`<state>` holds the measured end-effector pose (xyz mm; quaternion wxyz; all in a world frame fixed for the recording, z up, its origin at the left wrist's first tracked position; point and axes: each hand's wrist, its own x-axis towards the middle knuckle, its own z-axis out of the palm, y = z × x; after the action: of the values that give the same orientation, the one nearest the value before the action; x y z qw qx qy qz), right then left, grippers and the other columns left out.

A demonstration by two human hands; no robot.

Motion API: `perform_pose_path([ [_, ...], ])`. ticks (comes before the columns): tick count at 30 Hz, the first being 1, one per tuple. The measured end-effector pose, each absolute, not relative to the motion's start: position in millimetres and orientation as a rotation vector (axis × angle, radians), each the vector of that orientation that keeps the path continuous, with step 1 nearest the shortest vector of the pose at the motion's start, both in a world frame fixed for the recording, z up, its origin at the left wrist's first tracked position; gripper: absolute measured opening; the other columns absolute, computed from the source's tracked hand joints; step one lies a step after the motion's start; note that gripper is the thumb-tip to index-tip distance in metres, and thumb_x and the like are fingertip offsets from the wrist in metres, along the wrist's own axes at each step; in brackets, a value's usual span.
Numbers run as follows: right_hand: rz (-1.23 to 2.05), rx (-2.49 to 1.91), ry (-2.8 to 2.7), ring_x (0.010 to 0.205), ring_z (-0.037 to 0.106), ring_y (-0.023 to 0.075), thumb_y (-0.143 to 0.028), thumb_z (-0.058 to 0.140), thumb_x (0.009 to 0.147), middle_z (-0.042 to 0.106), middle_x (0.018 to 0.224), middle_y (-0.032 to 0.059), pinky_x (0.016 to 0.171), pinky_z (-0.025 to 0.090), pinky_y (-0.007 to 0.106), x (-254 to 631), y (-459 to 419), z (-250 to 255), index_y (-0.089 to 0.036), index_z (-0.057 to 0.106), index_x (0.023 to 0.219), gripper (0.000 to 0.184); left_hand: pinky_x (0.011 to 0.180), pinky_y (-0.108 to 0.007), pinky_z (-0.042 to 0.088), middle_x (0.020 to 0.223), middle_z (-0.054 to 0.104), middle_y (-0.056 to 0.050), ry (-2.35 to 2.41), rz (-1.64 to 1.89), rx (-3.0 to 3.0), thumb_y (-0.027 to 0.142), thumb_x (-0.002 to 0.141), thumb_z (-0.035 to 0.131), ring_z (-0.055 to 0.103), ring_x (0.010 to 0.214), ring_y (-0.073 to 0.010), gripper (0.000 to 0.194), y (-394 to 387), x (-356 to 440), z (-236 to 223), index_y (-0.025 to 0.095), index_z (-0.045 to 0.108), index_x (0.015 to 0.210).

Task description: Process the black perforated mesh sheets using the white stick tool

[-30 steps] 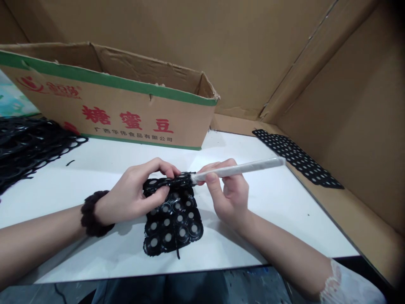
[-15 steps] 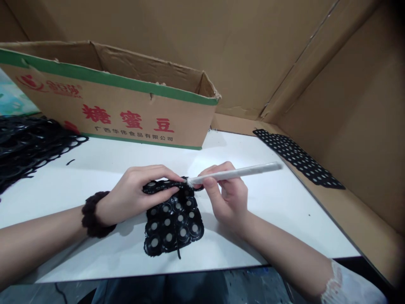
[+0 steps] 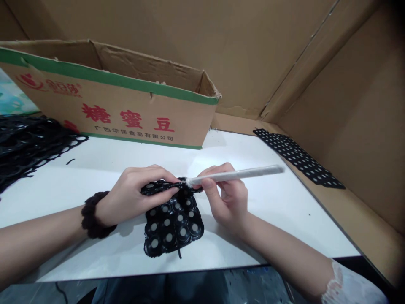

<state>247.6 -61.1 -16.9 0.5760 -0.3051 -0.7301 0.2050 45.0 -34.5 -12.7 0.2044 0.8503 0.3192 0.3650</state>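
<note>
Two hands on a dotted black sheet [image 3: 174, 223]
It lies near the white table's [image 3: 268, 240] front edge, far part raised; the left hand [image 3: 131, 192] pinches that part; the right hand [image 3: 230, 196] grips a pale rod [image 3: 243, 173], tip at the pinch; a loose hold might let the sheet slip, a hard push might jab the left hand; beyond stands a cardboard box [image 3: 126, 114].

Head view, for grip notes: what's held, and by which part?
Left hand: black dotted sheet, by its far end. Right hand: white stick, near its left end.
</note>
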Motion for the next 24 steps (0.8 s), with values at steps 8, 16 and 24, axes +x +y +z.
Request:
perform_pose_path([
  [8, 0.479, -0.678, -1.719, 0.069, 0.061, 0.0132, -0.013, 0.052, 0.087, 0.058, 0.074, 0.0003, 0.059, 0.053, 0.029, 245.6, -60.9, -17.4, -0.020, 0.055, 0.084, 0.009, 0.069, -0.020, 0.051, 0.082, 0.070, 0.000, 0.938, 1.030, 2.399, 0.029, 0.084, 0.059, 0.064, 0.073, -0.0121, 0.011, -36.6, 43.9, -12.1, 0.020, 0.063, 0.086],
  [16, 0.532, -0.704, -1.658, 0.070, 0.061, 0.0146, -0.016, 0.050, 0.089, 0.060, 0.074, 0.0013, 0.060, 0.052, 0.032, 245.9, -62.0, -18.9, -0.021, 0.053, 0.086, 0.006, 0.067, -0.019, 0.050, 0.079, 0.070, 0.003, 0.940, 1.014, 2.380, 0.029, 0.082, 0.060, 0.064, 0.069, -0.0105, 0.010, -36.5, 44.7, -6.4, 0.020, 0.064, 0.084],
  [24, 0.521, -0.683, -1.658, 0.069, 0.061, 0.0144, -0.016, 0.051, 0.088, 0.060, 0.073, 0.0010, 0.060, 0.052, 0.032, 246.7, -60.0, -20.4, -0.021, 0.054, 0.086, 0.006, 0.066, -0.018, 0.049, 0.078, 0.070, 0.003, 0.932, 1.013, 2.378, 0.028, 0.082, 0.061, 0.063, 0.069, -0.0101, 0.009, -36.6, 44.6, -6.2, 0.020, 0.063, 0.084],
])
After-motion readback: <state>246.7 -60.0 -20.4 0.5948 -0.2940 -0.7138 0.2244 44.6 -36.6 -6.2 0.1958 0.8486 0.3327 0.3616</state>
